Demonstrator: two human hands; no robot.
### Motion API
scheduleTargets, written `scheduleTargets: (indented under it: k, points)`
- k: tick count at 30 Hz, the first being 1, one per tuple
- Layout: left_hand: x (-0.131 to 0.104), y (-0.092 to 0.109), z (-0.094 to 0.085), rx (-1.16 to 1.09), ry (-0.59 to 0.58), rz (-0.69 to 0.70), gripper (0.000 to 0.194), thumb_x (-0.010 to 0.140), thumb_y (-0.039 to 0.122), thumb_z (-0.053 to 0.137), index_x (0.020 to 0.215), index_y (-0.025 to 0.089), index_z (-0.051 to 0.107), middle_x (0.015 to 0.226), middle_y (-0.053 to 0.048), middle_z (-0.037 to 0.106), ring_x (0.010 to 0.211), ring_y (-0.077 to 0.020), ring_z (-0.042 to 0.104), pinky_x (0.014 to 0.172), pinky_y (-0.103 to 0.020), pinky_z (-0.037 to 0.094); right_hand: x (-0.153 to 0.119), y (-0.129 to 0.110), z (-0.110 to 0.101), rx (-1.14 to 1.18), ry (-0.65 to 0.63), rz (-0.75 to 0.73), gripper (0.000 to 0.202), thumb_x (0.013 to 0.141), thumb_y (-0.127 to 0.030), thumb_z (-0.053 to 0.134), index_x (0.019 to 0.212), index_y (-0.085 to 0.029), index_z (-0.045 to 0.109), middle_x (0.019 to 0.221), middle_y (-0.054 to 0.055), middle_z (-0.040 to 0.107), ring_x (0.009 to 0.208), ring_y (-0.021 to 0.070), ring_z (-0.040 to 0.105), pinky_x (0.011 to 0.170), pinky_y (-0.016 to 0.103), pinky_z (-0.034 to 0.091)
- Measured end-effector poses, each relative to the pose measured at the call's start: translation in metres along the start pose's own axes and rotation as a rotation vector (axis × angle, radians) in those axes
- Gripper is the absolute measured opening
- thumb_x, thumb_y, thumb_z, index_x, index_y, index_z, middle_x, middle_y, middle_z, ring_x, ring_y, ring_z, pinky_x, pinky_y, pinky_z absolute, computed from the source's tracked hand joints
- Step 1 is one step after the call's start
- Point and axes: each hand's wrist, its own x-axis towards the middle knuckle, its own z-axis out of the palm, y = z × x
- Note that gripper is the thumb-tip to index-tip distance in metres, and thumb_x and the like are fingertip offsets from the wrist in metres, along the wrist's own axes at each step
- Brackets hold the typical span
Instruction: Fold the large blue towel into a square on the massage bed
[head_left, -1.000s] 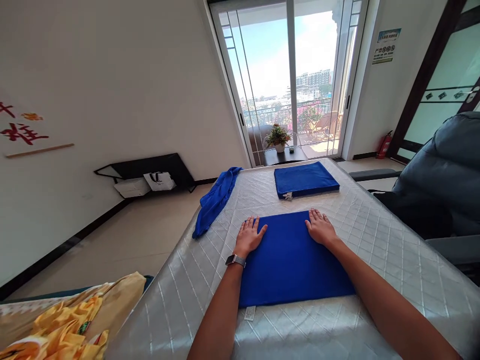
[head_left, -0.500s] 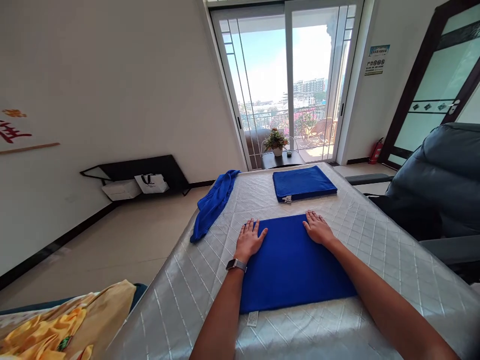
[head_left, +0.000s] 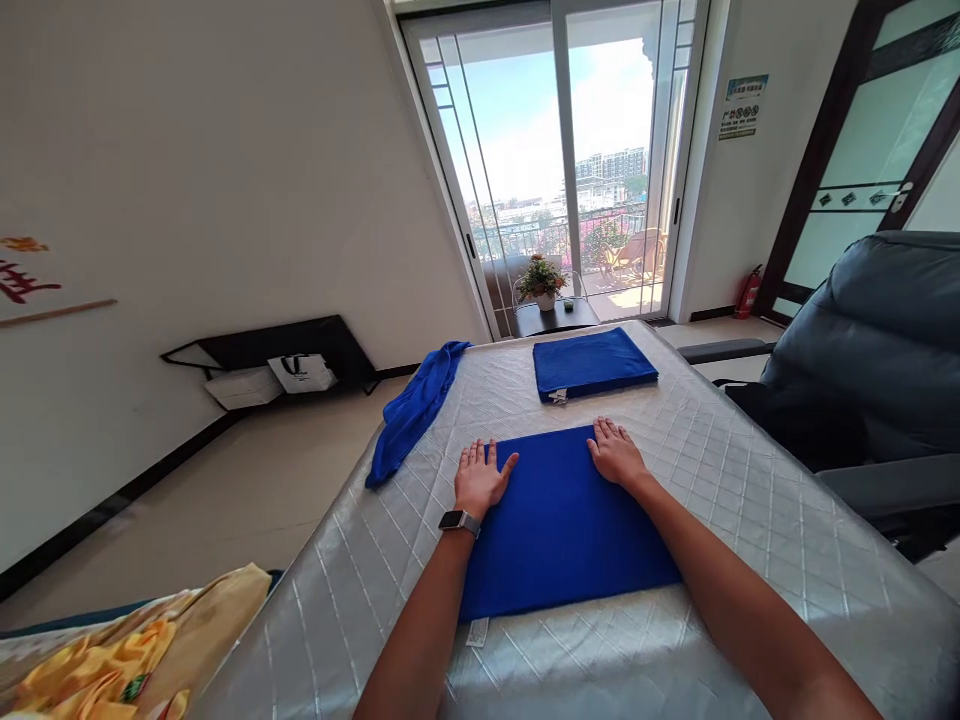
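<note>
A blue folded cloth [head_left: 564, 535] lies flat before me on the quilted silver-white mattress cover [head_left: 360, 590], a white label poking from its near left edge. My left hand [head_left: 480, 483], with a watch on its wrist, rests flat on the far left corner, fingers stretched and thumb out. On the far right corner my right hand [head_left: 616, 452] also presses flat, fingers extended. Beyond them sits a folded stack of blue cloth [head_left: 592, 362] with a label at its near edge. To the left, a crumpled blue cloth [head_left: 420, 410] hangs over the bed's edge.
A dark leather armchair [head_left: 892, 340] stands close on the right. Past the bed's far end, a small black table [head_left: 555, 318] bears a potted plant [head_left: 542, 282]. Yellow and tan bedding [head_left: 142, 650] lies at lower left. A black shelf holds a white bag [head_left: 301, 373].
The whole view has shifted a little, so the bed and cloths appear slightly further left. Both hands stay flat on the same corners of the blue cloth.
</note>
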Motion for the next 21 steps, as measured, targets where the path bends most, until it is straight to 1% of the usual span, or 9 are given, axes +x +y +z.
scheduleTargets:
  k: [3,7,9,11,12,13,15,18,21]
  points:
    - [-0.001,0.037,-0.01,0.001,0.1,-0.035,0.09,0.099,0.07,0.013,0.157,0.004,0.035,0.164,-0.022,0.033,0.154,-0.0332,0.025,0.127,-0.047,0.017,-0.001,-0.001,0.001,0.005,0.021,-0.006,0.067,0.106,-0.042,0.017,0.162,-0.006,0.022,0.169,0.011,0.018,0.157,0.0212,0.012,0.126,0.04,0.009]
    - [-0.006,0.118,-0.015,-0.14,0.12,0.276,0.078,0.102,0.063,0.01,0.157,0.014,0.039,0.162,-0.014,0.041,0.152,-0.0262,0.032,0.125,-0.043,0.024,-0.002,0.002,0.002,-0.008,0.045,-0.023,0.064,0.106,-0.04,0.019,0.162,-0.008,0.024,0.169,0.012,0.02,0.157,0.0217,0.013,0.126,0.04,0.01]
    - [-0.007,0.154,-0.012,-0.211,0.127,0.375,0.075,0.103,0.06,0.01,0.157,0.015,0.039,0.162,-0.013,0.04,0.153,-0.0252,0.03,0.126,-0.043,0.023,-0.002,0.004,0.003,-0.024,0.043,-0.049,0.063,0.106,-0.037,0.02,0.162,-0.009,0.025,0.169,0.012,0.02,0.157,0.0212,0.013,0.126,0.039,0.01]
    - [-0.007,0.175,-0.008,-0.25,0.112,0.39,0.074,0.104,0.058,0.01,0.157,0.015,0.038,0.162,-0.014,0.04,0.154,-0.0255,0.029,0.126,-0.045,0.023,-0.002,0.006,0.004,-0.03,0.035,-0.067,0.062,0.105,-0.034,0.022,0.162,-0.011,0.025,0.169,0.011,0.02,0.157,0.0209,0.012,0.126,0.038,0.01]
    - [-0.006,0.177,-0.006,-0.258,0.095,0.382,0.074,0.104,0.057,0.009,0.157,0.015,0.038,0.163,-0.013,0.039,0.154,-0.0255,0.029,0.126,-0.046,0.023,-0.002,0.006,0.004,-0.028,0.032,-0.068,0.062,0.105,-0.034,0.022,0.162,-0.011,0.025,0.169,0.011,0.019,0.157,0.021,0.012,0.126,0.039,0.011]
    - [-0.005,0.173,-0.004,-0.258,0.075,0.37,0.073,0.104,0.057,0.009,0.157,0.016,0.038,0.163,-0.013,0.038,0.154,-0.0254,0.029,0.126,-0.046,0.023,-0.002,0.006,0.004,-0.024,0.032,-0.062,0.063,0.104,-0.034,0.022,0.162,-0.01,0.025,0.169,0.012,0.019,0.157,0.0213,0.012,0.126,0.039,0.011]
    - [-0.003,0.15,0.0,-0.242,0.047,0.337,0.073,0.104,0.059,0.011,0.157,0.018,0.038,0.164,-0.012,0.036,0.154,-0.025,0.028,0.127,-0.046,0.022,-0.002,0.004,0.003,-0.015,0.036,-0.044,0.065,0.104,-0.037,0.02,0.162,-0.007,0.024,0.169,0.012,0.019,0.157,0.0219,0.013,0.126,0.04,0.011]
    - [-0.002,0.088,0.003,-0.194,0.024,0.229,0.075,0.103,0.063,0.014,0.158,0.017,0.036,0.165,-0.013,0.033,0.155,-0.0255,0.026,0.127,-0.046,0.021,-0.001,0.001,0.001,-0.004,0.022,-0.022,0.067,0.105,-0.039,0.017,0.162,-0.005,0.022,0.169,0.012,0.018,0.157,0.0216,0.012,0.126,0.041,0.009]
    - [-0.004,0.022,0.008,-0.131,0.015,0.093,0.079,0.103,0.062,0.013,0.158,0.01,0.034,0.166,-0.017,0.029,0.155,-0.0273,0.025,0.127,-0.046,0.02,-0.001,0.001,0.001,-0.005,0.006,-0.016,0.067,0.105,-0.04,0.015,0.162,-0.006,0.021,0.17,0.01,0.017,0.157,0.0204,0.012,0.126,0.039,0.008]
